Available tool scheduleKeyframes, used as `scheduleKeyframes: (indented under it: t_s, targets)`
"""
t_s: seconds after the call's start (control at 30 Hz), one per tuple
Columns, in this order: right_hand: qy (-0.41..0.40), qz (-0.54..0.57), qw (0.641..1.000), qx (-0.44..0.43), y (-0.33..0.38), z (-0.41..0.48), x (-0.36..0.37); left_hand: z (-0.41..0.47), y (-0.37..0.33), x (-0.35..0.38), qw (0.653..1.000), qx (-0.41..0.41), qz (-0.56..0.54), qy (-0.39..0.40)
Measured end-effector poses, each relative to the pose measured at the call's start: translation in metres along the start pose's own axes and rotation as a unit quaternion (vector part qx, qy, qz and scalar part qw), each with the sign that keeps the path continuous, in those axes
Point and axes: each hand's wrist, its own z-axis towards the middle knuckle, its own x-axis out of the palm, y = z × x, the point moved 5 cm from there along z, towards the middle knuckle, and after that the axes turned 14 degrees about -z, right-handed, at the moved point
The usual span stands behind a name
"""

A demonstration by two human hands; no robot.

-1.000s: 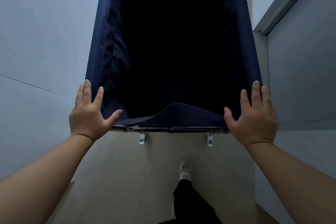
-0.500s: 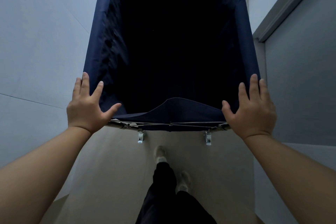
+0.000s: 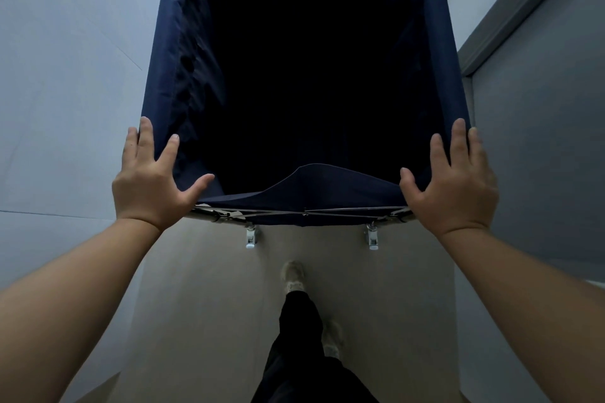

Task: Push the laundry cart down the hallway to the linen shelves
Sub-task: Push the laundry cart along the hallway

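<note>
A tall laundry cart [image 3: 163, 75] with a navy fabric liner fills the middle of the view, and its inside is dark. The near edge of the liner sags over a metal frame bar [image 3: 304, 211], with two small casters [image 3: 251, 235] below it. My left hand [image 3: 150, 180] presses on the near left corner, thumb on the near rim and fingers spread along the side. My right hand [image 3: 455, 186] holds the near right corner the same way. Both arms are stretched out. The linen shelves are not in view.
A pale wall [image 3: 65, 75] runs close along the cart's left side. On the right is a grey door panel with a darker door frame [image 3: 510, 16]. My shoe [image 3: 293, 275] and black trouser leg are on the beige floor [image 3: 203, 304] behind the cart.
I have taken a step, with the other foot now in front. The door frame on the right has slid slightly nearer. Both hands stay on the cart's corners.
</note>
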Motion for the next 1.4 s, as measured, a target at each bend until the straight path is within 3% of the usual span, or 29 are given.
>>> scheduleKeyframes:
  t_s: [0.57,0.9,1.17,1.4]
  targets:
    - [0.043,-0.006,0.999,-0.007,0.009,0.117,0.038,0.132,-0.006,0.025,1.000,0.018,-0.013,0.009]
    - [0.128,-0.059,0.986,-0.093,0.013,0.191,0.040,0.205,-0.009,0.022,0.996,0.061,0.010,0.065]
    - [0.129,-0.103,0.984,-0.074,0.017,0.235,0.044,0.263,-0.011,0.027,0.994,0.068,0.028,0.086]
    - [0.119,-0.077,0.989,-0.042,0.021,0.246,0.049,0.284,-0.008,0.036,0.994,0.069,0.012,0.087]
